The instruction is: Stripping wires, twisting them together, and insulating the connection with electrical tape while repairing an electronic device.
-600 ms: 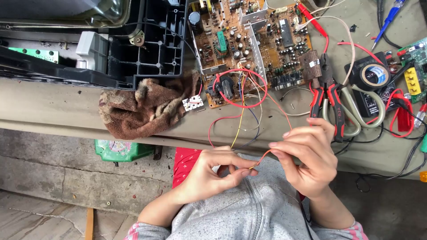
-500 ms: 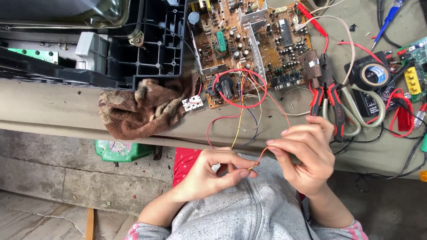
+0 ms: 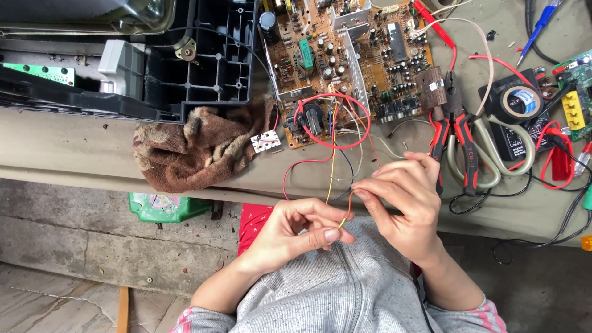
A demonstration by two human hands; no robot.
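The bench (image 3: 74,154) carries a black plastic casing (image 3: 203,55), a brown circuit board (image 3: 351,55), a brown rag (image 3: 197,145) and red-handled pliers (image 3: 453,132). Below its edge, the left hand (image 3: 293,237) pinches the end of a yellow wire (image 3: 331,185) in a closed grip, while the right hand (image 3: 404,200) pinches an orange wire (image 3: 352,203) just beside it.

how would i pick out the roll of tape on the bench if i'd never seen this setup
Start at the large brown circuit board at the top middle of the workbench, then look right past the red-handled pliers. The roll of tape lies flat on a black box. It is the only dark ring there, with a pale inner core.
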